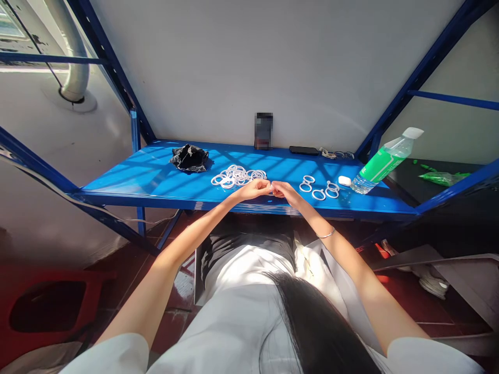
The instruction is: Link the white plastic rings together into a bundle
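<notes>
My left hand point(255, 189) and my right hand point(284, 191) meet at the front edge of the blue table point(128, 179). Both have their fingers pinched together, fingertips touching or nearly so. Whatever they hold between them is too small and covered to make out. Just behind my left hand lies a pile of white rings point(234, 175), several of them overlapping. To the right of my right hand, a few white rings point(318, 195) lie apart from the pile, some touching each other.
A crumpled black bag point(189, 158) sits at the back left. A dark upright device point(263, 131) stands against the wall, with a black phone point(303, 150) lying nearby. On the right are a white case point(344, 181) and a tilted water bottle point(384, 163). Blue frame posts point(421, 72) flank the table.
</notes>
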The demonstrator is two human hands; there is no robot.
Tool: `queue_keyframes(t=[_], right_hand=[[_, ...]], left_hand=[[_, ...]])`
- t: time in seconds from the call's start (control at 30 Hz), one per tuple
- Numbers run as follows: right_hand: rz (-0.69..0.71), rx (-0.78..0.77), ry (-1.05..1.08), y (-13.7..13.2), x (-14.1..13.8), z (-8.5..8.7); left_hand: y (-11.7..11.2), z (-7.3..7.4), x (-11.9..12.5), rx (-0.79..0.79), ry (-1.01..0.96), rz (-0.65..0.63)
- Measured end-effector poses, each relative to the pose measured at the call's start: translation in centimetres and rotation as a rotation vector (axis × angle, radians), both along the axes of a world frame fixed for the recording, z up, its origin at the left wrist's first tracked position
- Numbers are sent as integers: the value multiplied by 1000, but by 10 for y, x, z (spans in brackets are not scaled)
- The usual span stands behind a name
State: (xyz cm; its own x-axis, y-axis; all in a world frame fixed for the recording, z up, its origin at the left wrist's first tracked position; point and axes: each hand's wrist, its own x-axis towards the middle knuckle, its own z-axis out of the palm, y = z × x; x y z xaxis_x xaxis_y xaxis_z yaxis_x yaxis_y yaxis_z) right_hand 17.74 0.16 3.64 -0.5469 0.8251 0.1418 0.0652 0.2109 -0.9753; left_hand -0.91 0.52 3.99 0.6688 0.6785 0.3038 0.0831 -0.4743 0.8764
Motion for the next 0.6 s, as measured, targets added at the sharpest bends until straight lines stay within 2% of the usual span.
queue_keyframes(t=[0.13, 0.3, 0.6], right_hand=[[31, 29, -23, -1, -1, 0], [-15, 14, -40, -1, 0, 0], [-17, 21, -29, 1, 1, -1]], left_hand=[[-2, 0, 2, 49, 55, 5], [-4, 2, 2, 66, 77, 33], [-6, 2, 4, 80, 32, 18]])
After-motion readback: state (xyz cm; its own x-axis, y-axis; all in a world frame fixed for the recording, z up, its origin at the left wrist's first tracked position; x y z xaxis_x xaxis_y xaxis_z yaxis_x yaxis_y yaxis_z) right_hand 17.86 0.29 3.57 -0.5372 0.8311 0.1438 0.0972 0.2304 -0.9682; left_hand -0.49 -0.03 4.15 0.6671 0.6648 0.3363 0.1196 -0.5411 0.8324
